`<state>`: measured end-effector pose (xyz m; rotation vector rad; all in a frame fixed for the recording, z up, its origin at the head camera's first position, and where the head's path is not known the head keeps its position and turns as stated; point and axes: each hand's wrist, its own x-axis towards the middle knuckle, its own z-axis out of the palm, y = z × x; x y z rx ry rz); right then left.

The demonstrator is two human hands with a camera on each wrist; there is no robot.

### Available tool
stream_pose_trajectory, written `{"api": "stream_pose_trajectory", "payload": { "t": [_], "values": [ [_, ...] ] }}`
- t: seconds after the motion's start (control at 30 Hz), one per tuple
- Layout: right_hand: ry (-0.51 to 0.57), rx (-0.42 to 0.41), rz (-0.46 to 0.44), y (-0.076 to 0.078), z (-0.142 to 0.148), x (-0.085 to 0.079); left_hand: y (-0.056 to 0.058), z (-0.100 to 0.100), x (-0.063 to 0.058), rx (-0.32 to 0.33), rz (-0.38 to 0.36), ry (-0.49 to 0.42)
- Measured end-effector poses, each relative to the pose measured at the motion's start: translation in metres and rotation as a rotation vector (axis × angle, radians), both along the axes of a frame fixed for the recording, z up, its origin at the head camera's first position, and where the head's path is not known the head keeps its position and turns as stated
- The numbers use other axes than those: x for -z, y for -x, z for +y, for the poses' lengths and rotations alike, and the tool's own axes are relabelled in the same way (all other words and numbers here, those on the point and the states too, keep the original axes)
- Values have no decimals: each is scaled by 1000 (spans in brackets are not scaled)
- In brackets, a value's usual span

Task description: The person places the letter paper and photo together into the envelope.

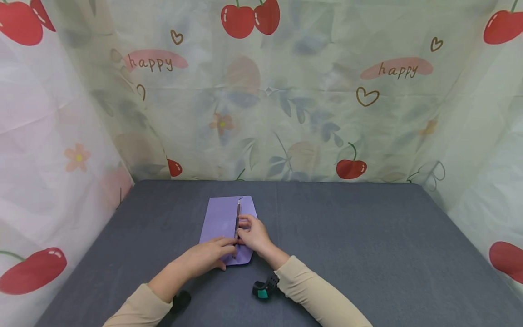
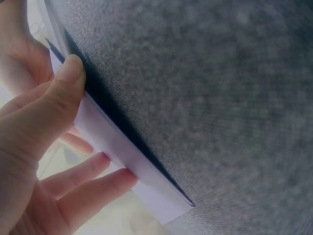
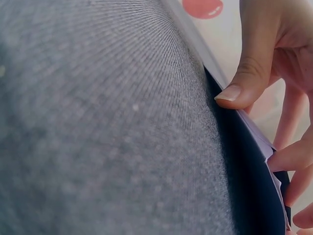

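A flat purple notebook-like item (image 1: 218, 213) lies on the dark table, with a narrow dark strip running lengthwise right of its middle. My right hand (image 1: 254, 235) is at this strip, thumb and fingers pinching a raised purple edge beside it. The right wrist view shows the crumpled purple edge (image 3: 266, 159) at the fingertips and a dark side below. My left hand (image 1: 204, 257) rests across the near left part, its fingers extended on the purple surface (image 2: 122, 152) and its thumb at the near edge. What lies under the raised edge is hidden.
The dark grey table (image 1: 347, 245) extends on both sides of the item. A printed cherry curtain (image 1: 310, 113) hangs behind and along the sides. A black strapped device with a teal patch (image 1: 263, 290) sits by the right cuff, and a dark rounded one (image 1: 182, 299) by the left.
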<state>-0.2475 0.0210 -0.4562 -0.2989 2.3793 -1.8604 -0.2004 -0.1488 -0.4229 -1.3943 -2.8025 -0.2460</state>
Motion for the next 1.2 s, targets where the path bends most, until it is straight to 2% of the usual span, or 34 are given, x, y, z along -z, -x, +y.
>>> {"api": "stream_pose_trajectory", "payload": {
  "t": [0.37, 0.8, 1.2],
  "values": [
    [-10, -14, -9, 4, -1, 4, 1, 0, 1, 12, 36, 7],
    [-30, -54, -35, 3, 1, -2, 1, -1, 1, 23, 77, 17],
    [-21, -64, -83, 4, 2, -3, 0, -1, 1, 27, 72, 17]
  ]
}}
